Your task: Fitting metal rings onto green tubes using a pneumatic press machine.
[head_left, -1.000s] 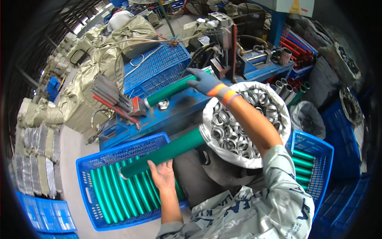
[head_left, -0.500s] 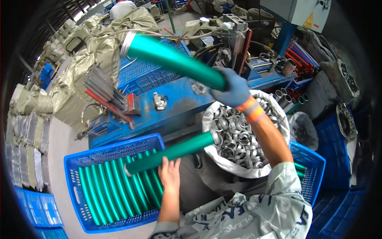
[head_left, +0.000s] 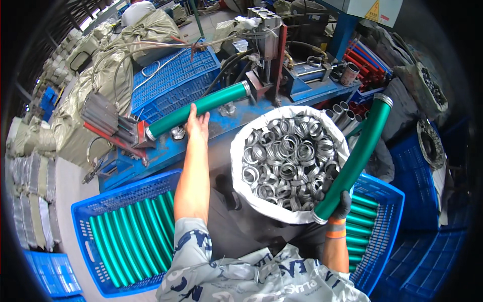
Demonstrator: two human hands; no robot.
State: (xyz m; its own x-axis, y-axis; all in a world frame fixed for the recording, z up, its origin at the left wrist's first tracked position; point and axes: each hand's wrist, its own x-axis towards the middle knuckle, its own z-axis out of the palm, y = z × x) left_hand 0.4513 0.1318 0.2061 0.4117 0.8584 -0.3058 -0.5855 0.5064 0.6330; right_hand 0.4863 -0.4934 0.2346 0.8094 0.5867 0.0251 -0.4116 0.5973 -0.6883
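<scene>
The bare left hand is touching a green tube from its near side, fingers loosely spread, while the gloved right hand is gripping the near end of a second green tube, fingers curling around it. The first tube is lying above the blue worktop, its ends sitting between a left metal block and a right metal block. The second is slanting toward the far right — crossing the right edge of a white sack. Metal rings are filling that sack. A left blue crate and a right blue crate are holding more tubes.
</scene>
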